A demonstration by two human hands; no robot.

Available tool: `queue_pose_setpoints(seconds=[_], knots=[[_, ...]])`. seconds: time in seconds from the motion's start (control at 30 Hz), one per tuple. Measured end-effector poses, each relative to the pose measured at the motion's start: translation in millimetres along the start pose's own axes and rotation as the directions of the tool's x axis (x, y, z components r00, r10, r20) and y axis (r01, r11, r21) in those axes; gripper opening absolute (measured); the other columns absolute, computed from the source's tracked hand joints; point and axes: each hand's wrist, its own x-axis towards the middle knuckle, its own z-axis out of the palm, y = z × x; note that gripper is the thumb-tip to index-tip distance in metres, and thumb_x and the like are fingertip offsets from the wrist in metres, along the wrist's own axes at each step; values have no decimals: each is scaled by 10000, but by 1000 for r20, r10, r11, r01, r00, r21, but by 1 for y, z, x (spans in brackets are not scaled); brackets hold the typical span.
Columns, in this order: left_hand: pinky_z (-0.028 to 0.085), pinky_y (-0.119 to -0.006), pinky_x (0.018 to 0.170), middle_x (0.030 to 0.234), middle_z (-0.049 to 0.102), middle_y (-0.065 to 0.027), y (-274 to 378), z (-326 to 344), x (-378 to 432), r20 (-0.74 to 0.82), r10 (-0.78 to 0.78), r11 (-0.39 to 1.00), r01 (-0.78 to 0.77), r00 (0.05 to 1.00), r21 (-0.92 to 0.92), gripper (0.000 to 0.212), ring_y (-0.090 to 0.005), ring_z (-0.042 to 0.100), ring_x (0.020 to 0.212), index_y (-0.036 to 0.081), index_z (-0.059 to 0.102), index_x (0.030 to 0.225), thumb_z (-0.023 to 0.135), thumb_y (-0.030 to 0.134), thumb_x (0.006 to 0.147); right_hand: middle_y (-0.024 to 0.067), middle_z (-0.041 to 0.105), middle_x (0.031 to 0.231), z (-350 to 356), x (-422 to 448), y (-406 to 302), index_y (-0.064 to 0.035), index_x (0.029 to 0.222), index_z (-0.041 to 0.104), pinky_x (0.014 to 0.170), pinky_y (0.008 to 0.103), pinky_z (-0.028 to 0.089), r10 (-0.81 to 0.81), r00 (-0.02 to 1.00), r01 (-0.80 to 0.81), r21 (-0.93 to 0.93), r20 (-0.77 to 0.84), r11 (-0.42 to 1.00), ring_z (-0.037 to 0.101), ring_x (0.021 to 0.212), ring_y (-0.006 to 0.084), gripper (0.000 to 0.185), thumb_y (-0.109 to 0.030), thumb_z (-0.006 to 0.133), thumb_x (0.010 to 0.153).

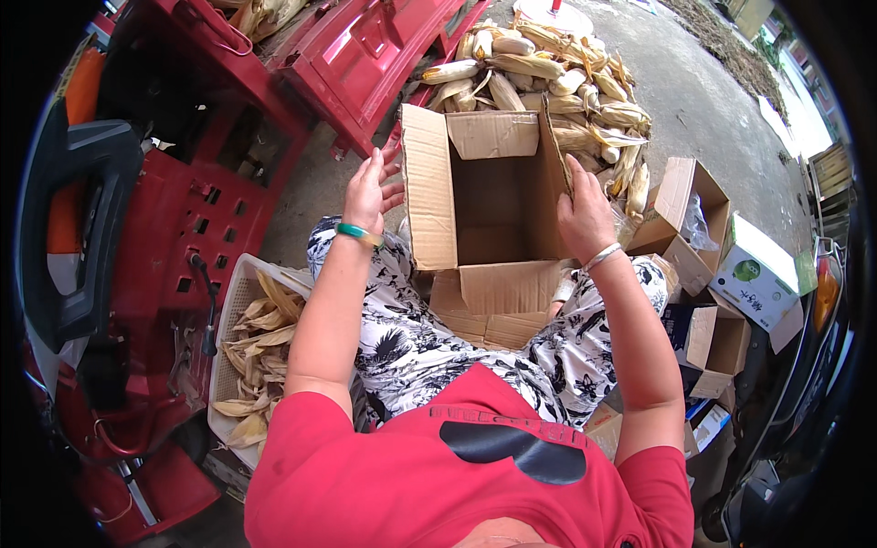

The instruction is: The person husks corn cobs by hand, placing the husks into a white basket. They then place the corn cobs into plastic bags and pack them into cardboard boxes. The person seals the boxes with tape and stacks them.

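Note:
Between my knees stands an open cardboard box (428, 192), its top flaps spread and its inside in shadow. My right hand (589, 212) grips the edge of the right flap, fingers on the outer side and thumb at the rim. On the other side, my left hand (373, 192) is held upright with its fingers apart, close beside the left flap. Whether those fingertips touch the cardboard, I cannot tell. More brown cardboard (517, 331) lies below the box's near flap, between my legs.
Corn cobs in husks (562, 82) are heaped beyond the box. A white plastic basket (229, 329) of corn husks (257, 356) is at my left, near a red vehicle (164, 219). Several cartons, including an open box (685, 212) and a white carton (757, 274), lie right.

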Motion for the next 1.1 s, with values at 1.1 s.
queue_pose_setpoints(seconds=[1.1], knots=[[407,-416,899,1222,466,-153,-76,-16,50,66,346,187,-137,936,973,537,-340,485,1097,81,355,1304,542,308,854,236,407,1222,16,-43,29,-35,1180,495,945,425,369,245,966,-247,-15,-79,969,416,1112,375,398,-188,565,819]])
